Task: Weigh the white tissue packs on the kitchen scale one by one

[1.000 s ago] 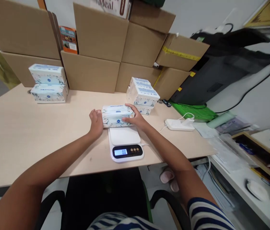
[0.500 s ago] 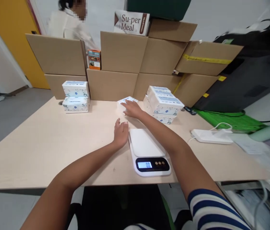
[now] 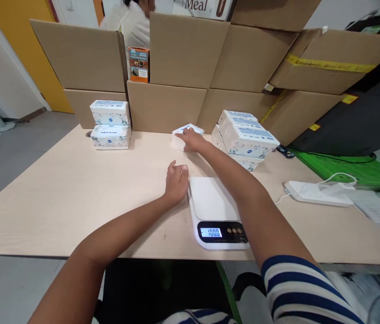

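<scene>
My right hand point(image 3: 193, 140) reaches over the scale to a white tissue pack point(image 3: 178, 142) by the cardboard wall, its fingers closed over the pack's top and side. Part of that pack is hidden by the hand. Resting on the table at the left edge of a white digital scale point(image 3: 213, 198), my left hand point(image 3: 176, 183) has loosely bent fingers, somewhat apart, with nothing seen in them. The scale's lit display seems to read 100.0, and its plate bears no object. My right forearm passes above the plate and covers its right side.
Tissue packs are stacked on the left point(image 3: 110, 137) and on the right point(image 3: 252, 139). Open cardboard boxes point(image 3: 167, 105) line the back. A small orange box point(image 3: 139, 65) and a person point(image 3: 136, 27) show behind. A white power strip point(image 3: 318, 193) lies at right.
The scale's display went from 0.0 to what looks like 100.0. The view tilted down and shifted slightly left. My right hand stays at the tissue pack, my left beside the scale.
</scene>
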A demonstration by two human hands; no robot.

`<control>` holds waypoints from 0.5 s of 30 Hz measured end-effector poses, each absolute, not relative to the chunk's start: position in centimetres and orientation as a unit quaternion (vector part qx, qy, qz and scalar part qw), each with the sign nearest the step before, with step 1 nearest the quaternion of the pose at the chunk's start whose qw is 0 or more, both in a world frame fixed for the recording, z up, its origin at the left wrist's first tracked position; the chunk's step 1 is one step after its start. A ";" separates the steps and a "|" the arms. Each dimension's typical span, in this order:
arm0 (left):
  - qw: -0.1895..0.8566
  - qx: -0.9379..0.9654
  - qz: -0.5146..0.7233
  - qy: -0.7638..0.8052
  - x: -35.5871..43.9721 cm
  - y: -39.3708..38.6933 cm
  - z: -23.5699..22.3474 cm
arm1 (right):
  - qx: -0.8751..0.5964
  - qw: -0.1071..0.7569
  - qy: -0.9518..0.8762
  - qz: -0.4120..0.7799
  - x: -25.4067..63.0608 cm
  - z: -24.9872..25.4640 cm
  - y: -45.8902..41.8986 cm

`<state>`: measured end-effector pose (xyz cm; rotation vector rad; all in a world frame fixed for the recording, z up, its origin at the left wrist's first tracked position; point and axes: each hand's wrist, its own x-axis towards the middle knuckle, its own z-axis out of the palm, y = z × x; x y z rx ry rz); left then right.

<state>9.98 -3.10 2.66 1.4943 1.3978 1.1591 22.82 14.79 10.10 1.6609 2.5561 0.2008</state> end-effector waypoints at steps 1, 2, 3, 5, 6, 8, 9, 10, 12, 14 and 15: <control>0.388 0.587 0.452 0.548 9.9 -3.2 2.7 | 0.539 0.045 0.839 0.065 23.0 10.2 14.9; 0.391 0.589 0.449 0.546 9.9 -3.2 2.8 | 0.536 0.046 0.840 0.066 23.1 10.2 15.0; 0.392 0.591 0.448 0.544 9.9 -3.3 2.9 | 0.535 0.046 0.841 0.069 23.1 10.2 15.0; 0.391 0.595 0.449 0.540 9.9 -3.3 2.8 | 0.537 0.043 0.839 0.076 22.9 10.0 15.2; 0.390 0.596 0.451 0.538 9.9 -3.3 2.8 | 0.540 0.040 0.837 0.081 22.7 9.9 15.2; 0.386 0.594 0.455 0.540 10.0 -3.3 2.7 | 0.548 0.033 0.831 0.089 22.3 9.5 15.5; 0.384 0.592 0.456 0.543 10.0 -3.2 2.6 | 0.552 0.029 0.828 0.092 22.1 9.3 15.6; 0.382 0.591 0.456 0.545 10.0 -3.2 2.6 | 0.555 0.026 0.826 0.095 21.9 9.2 15.8; 0.382 0.593 0.452 0.546 10.0 -3.2 2.6 | 0.562 0.020 0.821 0.099 21.6 9.0 16.4; 0.384 0.598 0.447 0.543 10.0 -3.2 2.7 | 0.569 0.013 0.816 0.101 21.2 8.9 16.9; 0.386 0.599 0.446 0.541 10.0 -3.2 2.8 | 0.573 0.009 0.813 0.100 21.0 8.9 17.2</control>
